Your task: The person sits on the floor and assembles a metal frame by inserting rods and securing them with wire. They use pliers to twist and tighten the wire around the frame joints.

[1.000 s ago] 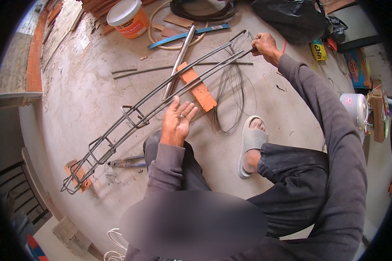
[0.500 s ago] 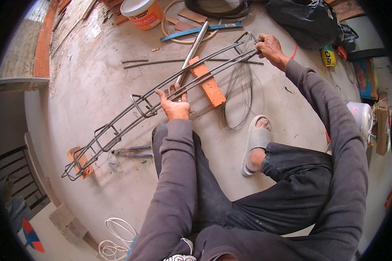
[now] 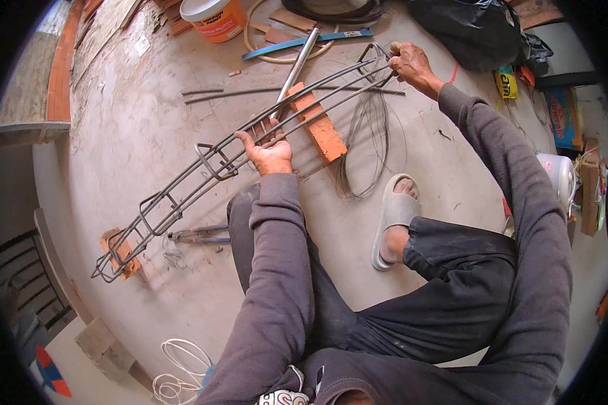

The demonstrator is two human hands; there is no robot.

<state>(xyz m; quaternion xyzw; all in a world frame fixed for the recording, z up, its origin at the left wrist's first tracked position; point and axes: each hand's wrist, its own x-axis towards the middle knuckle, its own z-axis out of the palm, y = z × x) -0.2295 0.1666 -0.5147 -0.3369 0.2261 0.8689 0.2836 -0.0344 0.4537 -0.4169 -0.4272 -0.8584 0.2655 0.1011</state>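
Note:
A long dark steel rebar cage with bent square ties lies slanted in front of me. My left hand is palm up under its middle, fingers curled around the bars and thumb apart. A shiny metal tube runs down to those fingers; I cannot tell whether they hold it too. My right hand is closed at the cage's far right end, beside a bundle of thin wire that hangs to the floor. Orange bricks are under the cage, one at the near left end and one right of the middle.
Pliers and wire scraps lie left of my knee. Loose rods, a blue strip and a putty bucket are farther off. A black bag lies at the back right, a white cable at the lower left.
The cage and both hands have shifted slightly left in view. The cage's right end sits a little lower against my right hand. My left hand keeps its hold.

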